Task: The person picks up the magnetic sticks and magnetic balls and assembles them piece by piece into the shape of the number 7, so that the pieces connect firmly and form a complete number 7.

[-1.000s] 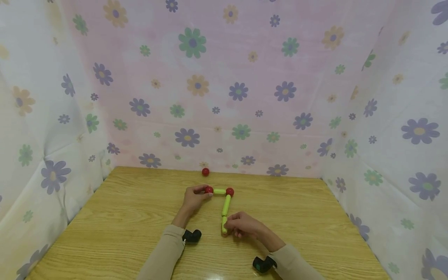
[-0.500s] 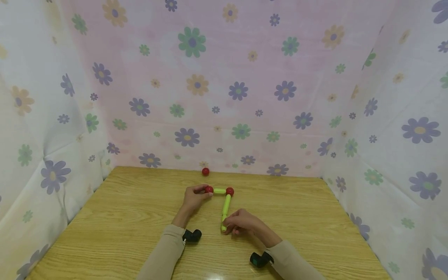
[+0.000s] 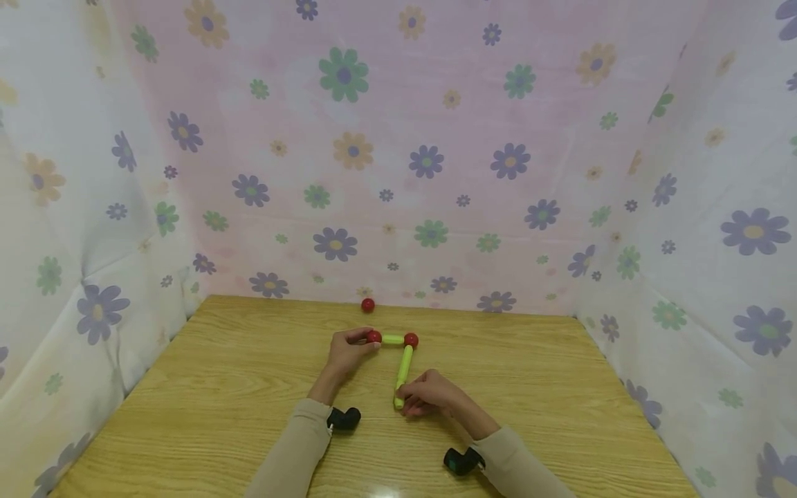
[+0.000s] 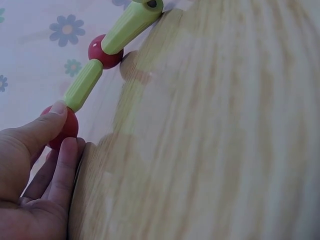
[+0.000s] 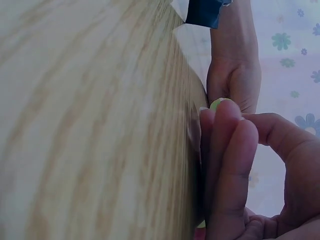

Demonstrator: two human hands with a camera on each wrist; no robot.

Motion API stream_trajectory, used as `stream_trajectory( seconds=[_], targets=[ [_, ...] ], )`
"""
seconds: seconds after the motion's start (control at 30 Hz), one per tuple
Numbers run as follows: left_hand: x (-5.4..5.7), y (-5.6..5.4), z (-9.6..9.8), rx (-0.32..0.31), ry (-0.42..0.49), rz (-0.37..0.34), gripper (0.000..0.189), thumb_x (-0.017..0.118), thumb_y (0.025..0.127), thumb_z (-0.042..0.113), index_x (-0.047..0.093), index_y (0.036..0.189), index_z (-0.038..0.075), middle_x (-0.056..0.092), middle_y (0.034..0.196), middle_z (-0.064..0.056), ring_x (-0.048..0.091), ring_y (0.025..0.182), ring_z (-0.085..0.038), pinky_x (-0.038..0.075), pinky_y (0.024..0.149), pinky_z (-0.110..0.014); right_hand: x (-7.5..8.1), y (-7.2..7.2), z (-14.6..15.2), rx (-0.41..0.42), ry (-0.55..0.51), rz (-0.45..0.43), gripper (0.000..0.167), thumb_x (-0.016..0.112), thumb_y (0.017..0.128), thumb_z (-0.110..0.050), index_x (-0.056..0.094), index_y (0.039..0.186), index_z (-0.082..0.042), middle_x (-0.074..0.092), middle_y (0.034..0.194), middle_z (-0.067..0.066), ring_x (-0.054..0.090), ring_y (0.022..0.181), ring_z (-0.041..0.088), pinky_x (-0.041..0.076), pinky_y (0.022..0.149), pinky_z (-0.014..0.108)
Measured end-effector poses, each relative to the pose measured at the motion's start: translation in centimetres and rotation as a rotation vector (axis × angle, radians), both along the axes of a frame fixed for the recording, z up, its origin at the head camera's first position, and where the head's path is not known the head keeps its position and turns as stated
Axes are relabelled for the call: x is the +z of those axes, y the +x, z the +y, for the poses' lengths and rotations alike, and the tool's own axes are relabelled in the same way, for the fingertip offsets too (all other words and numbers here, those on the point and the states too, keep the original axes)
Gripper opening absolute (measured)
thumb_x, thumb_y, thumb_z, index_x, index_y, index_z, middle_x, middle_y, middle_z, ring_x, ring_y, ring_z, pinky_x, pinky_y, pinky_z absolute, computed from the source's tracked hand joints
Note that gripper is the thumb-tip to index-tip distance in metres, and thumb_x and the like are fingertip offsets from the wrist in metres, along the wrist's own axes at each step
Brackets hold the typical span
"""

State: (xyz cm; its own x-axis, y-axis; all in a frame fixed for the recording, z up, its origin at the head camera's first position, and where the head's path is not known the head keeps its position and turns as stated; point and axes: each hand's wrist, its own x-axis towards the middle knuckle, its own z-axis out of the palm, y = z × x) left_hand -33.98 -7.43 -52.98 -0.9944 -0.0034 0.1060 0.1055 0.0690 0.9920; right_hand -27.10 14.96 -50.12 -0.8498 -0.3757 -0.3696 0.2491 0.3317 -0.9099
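My left hand [image 3: 344, 353] pinches a red ball [image 3: 373, 337] between thumb and fingers. A short yellow-green rod [image 3: 393, 339] joins that ball to a second red ball [image 3: 411, 340]. From the second ball a longer yellow-green rod [image 3: 405, 363] runs toward me. At its near end, my right hand [image 3: 436, 394] pinches another yellow-green rod [image 3: 398, 402], mostly covered by the fingertips. These two rods lie nearly in line; the fingers hide whether they touch. In the right wrist view only a bit of yellow-green [image 5: 216, 104] shows past the curled fingers.
A loose red ball [image 3: 368, 305] lies at the table's back edge, by the flowered cloth [image 3: 398, 173] that hangs behind and at both sides. Black wrist cameras [image 3: 344, 419] sit low over the wood-grain table [image 3: 249, 387].
My right hand has moved slightly away from me, carrying its rod closer in line with the longer one. The left hand keeps its hold on the red ball.
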Motion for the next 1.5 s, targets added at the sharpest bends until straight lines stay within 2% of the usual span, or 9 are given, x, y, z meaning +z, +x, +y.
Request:
stream_trajectory(
  seconds=[0.23, 0.47, 0.63, 0.83, 1.0, 1.5],
  targets=[
    [0.1, 0.1, 0.2, 0.010, -0.016, 0.003, 0.040, 0.084, 0.087, 0.007, 0.073, 0.124, -0.004, 0.072, 0.121, -0.026, 0.070, 0.110, -0.036, 0.059, 0.087, -0.035, -0.1, 0.0, 0.0, -0.007, 0.005, 0.007, 0.027, 0.075, 0.090, -0.021, 0.077, 0.082, 0.004, 0.072, 0.063, 0.002, 0.068, 0.055, 0.007, 0.055, 0.053, 0.017],
    [-0.1, -0.2, 0.1, 0.020, -0.019, -0.018, 0.039, 0.084, 0.087, 0.007, 0.074, 0.124, -0.001, 0.073, 0.121, -0.023, 0.071, 0.107, -0.029, 0.058, 0.084, -0.027, 0.2, 0.2, 0.2, -0.006, 0.010, 0.018, 0.029, 0.075, 0.089, -0.021, 0.077, 0.079, 0.006, 0.073, 0.063, 0.004, 0.068, 0.054, 0.008, 0.054, 0.051, 0.018],
    [-0.1, -0.1, 0.1, 0.019, -0.019, -0.013, 0.040, 0.084, 0.086, 0.006, 0.074, 0.124, -0.003, 0.073, 0.120, -0.024, 0.071, 0.107, -0.030, 0.057, 0.081, -0.024, 0.3, 0.2, 0.3, 0.001, 0.004, 0.013, 0.028, 0.074, 0.089, -0.020, 0.076, 0.077, 0.005, 0.073, 0.064, 0.005, 0.069, 0.055, 0.008, 0.056, 0.053, 0.018],
    [-0.1, -0.1, 0.0, 0.016, -0.011, -0.007, 0.041, 0.085, 0.085, 0.006, 0.073, 0.124, -0.003, 0.074, 0.119, -0.023, 0.072, 0.106, -0.028, 0.057, 0.080, -0.023, -0.1, -0.2, 0.6, 0.045, -0.022, 0.022, 0.027, 0.072, 0.092, -0.023, 0.077, 0.086, 0.002, 0.074, 0.067, 0.002, 0.069, 0.059, 0.006, 0.058, 0.058, 0.020],
    [0.0, -0.1, -0.1, 0.023, -0.002, -0.022, 0.040, 0.085, 0.085, 0.007, 0.074, 0.124, 0.000, 0.075, 0.119, -0.021, 0.072, 0.105, -0.025, 0.057, 0.081, -0.025, -0.6, -0.7, 1.0, 0.056, -0.066, -0.011, 0.026, 0.070, 0.094, -0.023, 0.078, 0.097, 0.001, 0.076, 0.074, 0.001, 0.070, 0.065, 0.004, 0.058, 0.061, 0.018],
    [0.1, 0.1, 0.3, 0.032, -0.008, 0.015, 0.038, 0.084, 0.083, 0.001, 0.074, 0.120, -0.005, 0.074, 0.116, -0.025, 0.072, 0.107, -0.031, 0.057, 0.081, -0.024, -0.5, -1.1, 0.9, 0.074, -0.069, -0.004, 0.024, 0.069, 0.096, -0.021, 0.076, 0.102, 0.001, 0.076, 0.081, 0.000, 0.066, 0.063, 0.003, 0.053, 0.057, 0.015]
  ],
)
